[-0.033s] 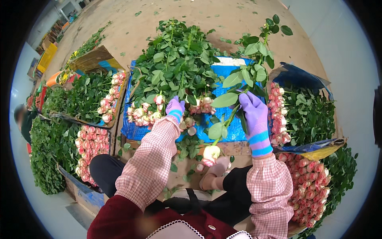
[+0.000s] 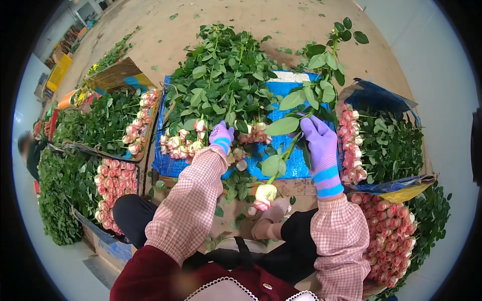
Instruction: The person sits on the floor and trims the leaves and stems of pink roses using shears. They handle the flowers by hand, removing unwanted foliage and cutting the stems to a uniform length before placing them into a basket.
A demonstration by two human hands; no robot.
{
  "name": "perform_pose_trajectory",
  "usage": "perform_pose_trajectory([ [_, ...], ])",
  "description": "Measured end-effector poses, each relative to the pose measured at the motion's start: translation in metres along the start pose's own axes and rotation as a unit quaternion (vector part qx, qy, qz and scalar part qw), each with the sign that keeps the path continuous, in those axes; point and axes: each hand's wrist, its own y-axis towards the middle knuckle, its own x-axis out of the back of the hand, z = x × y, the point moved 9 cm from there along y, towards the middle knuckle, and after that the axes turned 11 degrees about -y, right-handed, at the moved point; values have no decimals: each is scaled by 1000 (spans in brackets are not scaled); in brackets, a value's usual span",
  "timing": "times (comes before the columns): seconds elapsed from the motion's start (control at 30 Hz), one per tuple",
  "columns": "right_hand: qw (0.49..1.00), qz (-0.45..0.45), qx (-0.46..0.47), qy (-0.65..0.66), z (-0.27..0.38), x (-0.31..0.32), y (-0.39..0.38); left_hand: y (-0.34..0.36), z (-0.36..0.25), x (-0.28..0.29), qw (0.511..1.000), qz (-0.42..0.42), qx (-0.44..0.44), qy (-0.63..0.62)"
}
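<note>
My right hand (image 2: 320,143), in a purple glove with blue bands, is closed round the stem of a rose (image 2: 265,196). Its cream and pink head hangs down in front of the table edge, and the leafy stem rises away to the upper right. My left hand (image 2: 221,135), gloved alike, rests at the near end of a heap of leafy rose stems (image 2: 221,75). Its fingers look bent in among the blooms; what they grip is hidden. Rose heads (image 2: 176,145) lie just left of that hand, more (image 2: 256,133) to its right.
A blue sheet (image 2: 296,163) covers the table. Boxes of pink and white roses stand left (image 2: 135,133) and right (image 2: 351,145), with fuller bunches nearer me at left (image 2: 115,183) and right (image 2: 389,231). Fallen leaves litter the floor (image 2: 170,45). Another person (image 2: 31,153) is at the far left.
</note>
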Motion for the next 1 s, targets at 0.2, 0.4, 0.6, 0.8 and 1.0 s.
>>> perform_pose_trajectory([
  [0.2,1000,11,-1,-20,3,-7,2,22,4,-10,995,62,50,52],
  [0.4,998,12,22,-53,-2,2,11,-3,-21,26,997,57,1,-59],
  [0.6,990,43,71,-110,-10,-23,9,-102,6,80,764,241,67,-595],
  [0.8,943,61,113,-306,-52,-77,54,-209,18,128,716,171,85,-671],
  [1.0,933,22,175,-314,-6,-136,93,-268,13,149,690,183,32,-700],
])
